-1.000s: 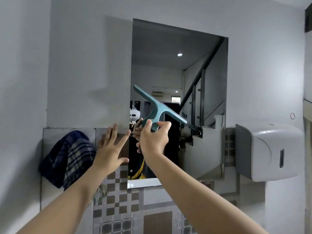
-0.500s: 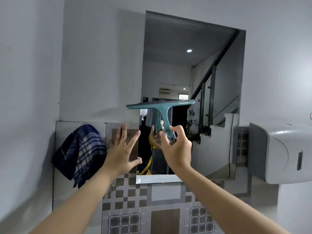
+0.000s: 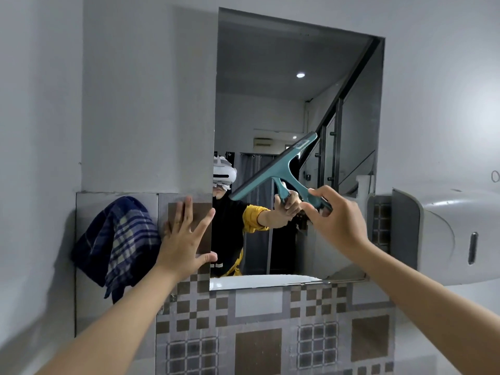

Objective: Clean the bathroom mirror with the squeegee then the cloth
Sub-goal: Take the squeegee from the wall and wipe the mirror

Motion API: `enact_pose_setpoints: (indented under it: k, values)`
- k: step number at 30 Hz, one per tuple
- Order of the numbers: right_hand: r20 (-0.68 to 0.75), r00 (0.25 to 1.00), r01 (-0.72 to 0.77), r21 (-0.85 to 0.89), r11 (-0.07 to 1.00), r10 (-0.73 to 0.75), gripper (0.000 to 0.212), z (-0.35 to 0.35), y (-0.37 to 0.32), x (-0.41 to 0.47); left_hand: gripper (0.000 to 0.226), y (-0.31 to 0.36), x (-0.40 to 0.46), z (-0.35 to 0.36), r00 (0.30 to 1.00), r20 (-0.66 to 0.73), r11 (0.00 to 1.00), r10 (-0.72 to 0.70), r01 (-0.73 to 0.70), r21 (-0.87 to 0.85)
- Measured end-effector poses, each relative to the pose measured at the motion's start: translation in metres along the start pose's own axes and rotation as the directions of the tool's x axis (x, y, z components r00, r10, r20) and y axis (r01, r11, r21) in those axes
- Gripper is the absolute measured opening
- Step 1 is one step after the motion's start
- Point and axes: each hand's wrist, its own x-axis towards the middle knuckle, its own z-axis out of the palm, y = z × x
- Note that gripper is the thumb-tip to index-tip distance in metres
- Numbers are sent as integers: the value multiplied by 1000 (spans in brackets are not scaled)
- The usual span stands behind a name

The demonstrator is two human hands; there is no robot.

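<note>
Since half a second ago the squeegee (image 3: 273,170) blade has swung from level to a slant, upper end right, against the lower mirror (image 3: 297,90). Right hand (image 3: 335,220) pinches its handle from below-right, arm outstretched. Left hand (image 3: 186,239), fingers spread, presses the tiled wall beside the hanging cloth (image 3: 116,244).

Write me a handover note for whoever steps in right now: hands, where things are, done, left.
Right hand: grips the teal squeegee by its handle, blade tilted, in front of the mirror.
Left hand: open, fingers spread, flat on the tiled wall at the mirror's left edge.
Cloth: blue plaid, hanging on the wall left of the mirror, untouched.
Done: squeegee picked up; how much glass is wiped, cannot tell.
Left: finish squeegee passes, then wipe with the cloth.
</note>
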Motion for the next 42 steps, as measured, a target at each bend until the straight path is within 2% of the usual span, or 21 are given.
enact_pose_setpoints:
  k: [11,19,25,29,33,42]
  values:
    - [25,999,-45,-43,998,46,30,-53,90,-7,108,6,2,-1,997,36,998,-62,62,11]
    - [29,996,-82,-33,996,83,27,-57,108,-17,108,4,2,0,998,27,998,-64,64,4]
    - [-9,994,-104,37,994,105,28,-59,115,-37,108,2,3,3,999,5,999,-50,50,5]
    - [-29,980,-193,76,978,195,21,-50,111,-51,108,1,3,4,999,1,999,-43,43,9]
    - [-2,941,-331,194,923,338,16,-31,96,-68,107,2,2,3,1000,0,999,-31,31,13]
    - [97,833,-547,286,786,544,19,-3,37,-79,109,7,2,0,997,34,997,-65,64,46]
